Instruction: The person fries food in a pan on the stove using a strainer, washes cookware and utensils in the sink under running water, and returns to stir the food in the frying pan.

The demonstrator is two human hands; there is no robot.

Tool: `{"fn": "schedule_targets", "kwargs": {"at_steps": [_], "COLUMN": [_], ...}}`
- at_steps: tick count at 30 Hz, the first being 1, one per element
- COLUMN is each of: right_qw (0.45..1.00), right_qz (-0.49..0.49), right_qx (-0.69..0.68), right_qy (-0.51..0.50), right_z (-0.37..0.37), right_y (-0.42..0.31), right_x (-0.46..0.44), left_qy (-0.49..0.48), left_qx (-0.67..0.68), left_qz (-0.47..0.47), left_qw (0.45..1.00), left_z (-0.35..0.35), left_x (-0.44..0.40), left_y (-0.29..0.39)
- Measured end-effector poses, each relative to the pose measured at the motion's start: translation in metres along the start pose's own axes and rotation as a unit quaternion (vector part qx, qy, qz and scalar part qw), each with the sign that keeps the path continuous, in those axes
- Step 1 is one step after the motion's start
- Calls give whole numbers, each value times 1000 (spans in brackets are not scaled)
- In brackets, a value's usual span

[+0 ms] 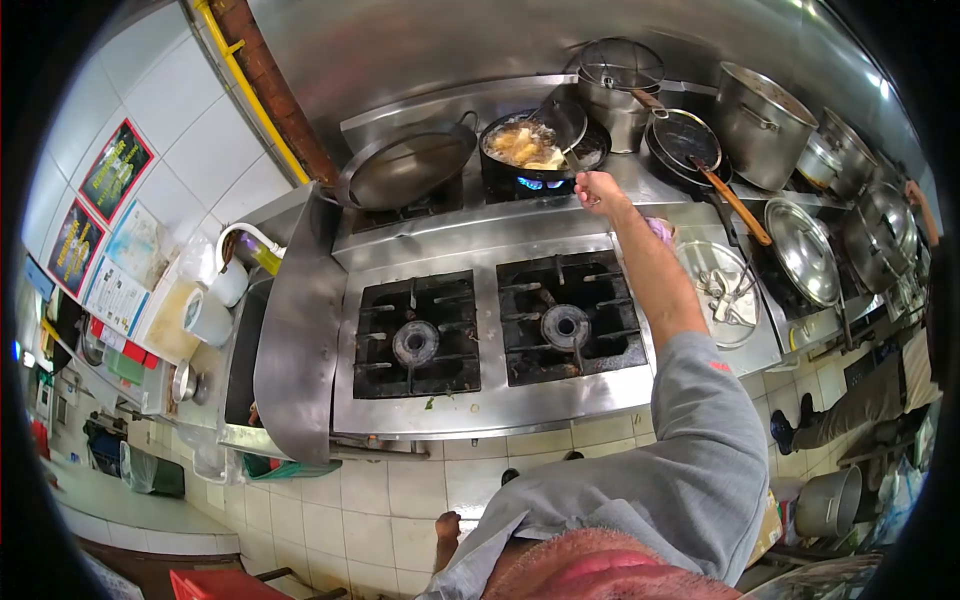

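My right hand (597, 192) is stretched out over the back of the stove, closed around the handle of a round mesh skimmer (566, 122). The skimmer's bowl is tilted at the right side of a black wok (487, 160). Pale golden pieces of food (535, 148) bubble in oil inside the wok. Blue flame (540, 184) burns beneath it. Low beside my body, my left hand (447, 527) hangs away from the stove with its fingers curled. Whatever it may hold is hidden.
A large wok (410, 172) sits left of the frying wok. Two front burners (415, 342) lie below. Pans (685, 140), a stockpot (762, 125) and a lid (803, 250) crowd the right. A metal tray (722, 335) holds tongs. Another person's legs (850, 410) show at right.
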State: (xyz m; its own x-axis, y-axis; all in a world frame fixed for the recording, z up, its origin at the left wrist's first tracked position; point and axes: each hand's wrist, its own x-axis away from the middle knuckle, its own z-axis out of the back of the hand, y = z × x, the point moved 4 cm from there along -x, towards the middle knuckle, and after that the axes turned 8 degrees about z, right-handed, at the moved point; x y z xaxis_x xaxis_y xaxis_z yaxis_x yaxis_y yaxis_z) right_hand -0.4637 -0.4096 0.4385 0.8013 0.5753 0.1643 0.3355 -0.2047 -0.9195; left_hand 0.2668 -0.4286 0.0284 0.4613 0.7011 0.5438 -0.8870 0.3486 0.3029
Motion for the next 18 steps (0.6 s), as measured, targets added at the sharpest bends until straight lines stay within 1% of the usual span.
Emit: {"fn": "schedule_targets", "kwargs": {"at_steps": [1, 2, 3, 4, 5, 6, 7, 8, 9, 10, 11, 13, 14, 15, 16, 17, 18], "right_qw": [1000, 999, 997, 997, 994, 988, 988, 982, 974, 974, 958, 919, 918, 895, 868, 868, 865], "right_qz": [-1, 17, 35, 34, 66, 98, 97, 114, 131, 132, 147, 163, 164, 184, 202, 201, 204], "right_qx": [0, 28, 56, 57, 86, 115, 115, 149, 182, 182, 246, 357, 358, 405, 451, 452, 457], "right_qy": [-1, 17, 36, 37, 21, 6, 9, 10, 11, 13, 25, 41, 43, 44, 44, 43, 40], "right_z": [-6, -10, -10, -12, -14, -16, -17, -18, -20, -23, -25, -28, -28, -28, -29, -28, -25], "right_y": [-1, -3, -5, -5, -10, -13, -14, -16, -19, -21, -24, -28, -29, -30, -31, -30, -30], "right_x": [5, 11, 14, 18, 22, 26, 30, 33, 37, 42, 47, 53, 55, 58, 60, 63, 65], "left_qy": [-20, -39, -59, -78, -15, -16, -29, -41, -42, -27, -11, -23, -34, -35, -24, -14, -14], "left_qx": [101, 201, 297, 389, 380, 379, 382, 385, 384, 394, 405, 413, 423, 424, 395, 366, 366], "left_qz": [52, 103, 153, 201, 178, 178, 191, 204, 203, 205, 207, 191, 178, 177, 166, 156, 157], "left_qw": [993, 973, 941, 896, 908, 908, 904, 899, 900, 895, 891, 890, 888, 888, 903, 917, 917], "left_z": [4, 6, 7, 8, 12, 12, 12, 11, 10, 11, 12, 12, 10, 9, 10, 10, 10], "left_x": [-3, -4, -5, -5, -2, -4, -6, -9, -9, -8, -8, -13, -16, -18, -21, -22, -22], "left_y": [-1, -2, -3, -3, 1, 1, -1, -2, -2, -1, -1, -1, -1, 0, 1, 1, 1]}}
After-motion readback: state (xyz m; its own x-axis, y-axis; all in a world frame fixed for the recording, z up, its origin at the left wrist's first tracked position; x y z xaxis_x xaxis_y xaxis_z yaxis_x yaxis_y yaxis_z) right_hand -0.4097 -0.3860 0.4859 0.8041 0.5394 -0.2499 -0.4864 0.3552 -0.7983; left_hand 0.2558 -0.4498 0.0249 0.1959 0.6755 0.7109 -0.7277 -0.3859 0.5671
